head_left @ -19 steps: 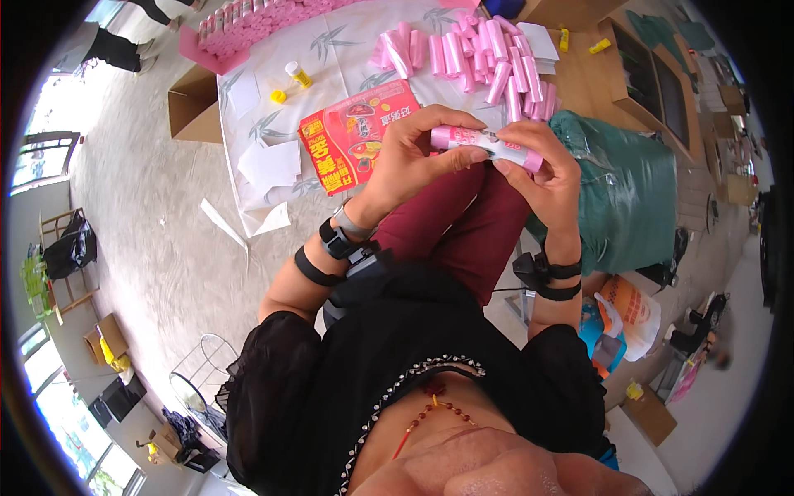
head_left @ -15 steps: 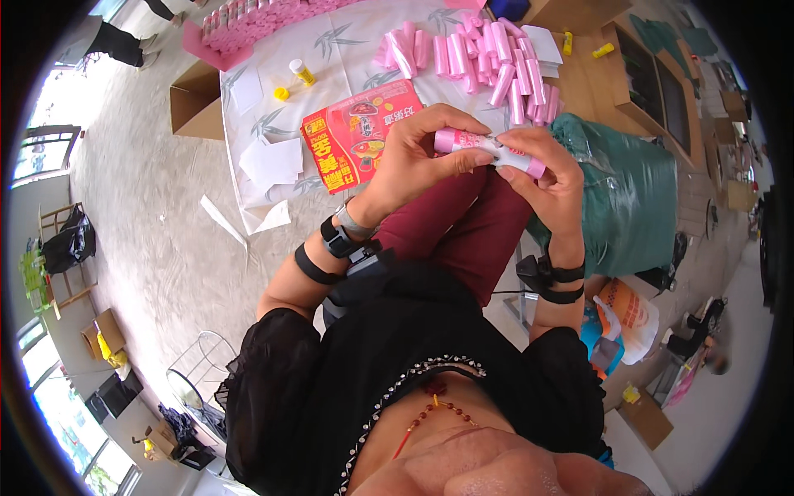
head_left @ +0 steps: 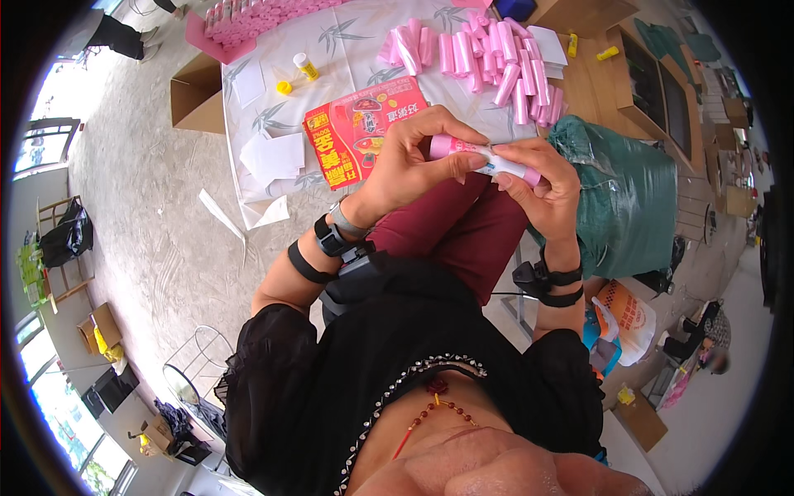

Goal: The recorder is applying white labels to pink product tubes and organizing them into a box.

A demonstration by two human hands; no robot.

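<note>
I hold a pink plastic roll with a white paper label (head_left: 501,165) above my lap, close to the near table edge. My left hand (head_left: 422,157) has its left end between thumb and fingers. My right hand (head_left: 542,183) grips the other end, its thumb under the label and its fingers bent over the top. The thumbs and fingertips hide part of the label. Beyond my left hand a flat red printed cardboard sheet (head_left: 347,136) lies on the table. Past my hands is a heap of unlabelled pink rolls (head_left: 504,62).
White paper slips (head_left: 273,159) lie at the table's left edge. Behind them are a glue stick (head_left: 305,66) and its yellow cap (head_left: 284,88). A pink tray (head_left: 217,45) holds rows of labelled rolls. A green plastic-wrapped bale (head_left: 633,207) stands at my right. Another person's leg (head_left: 120,37) shows far left.
My hands and the roll have shifted slightly left and down. My right fingers are bent further over the label, which shows less than before.
</note>
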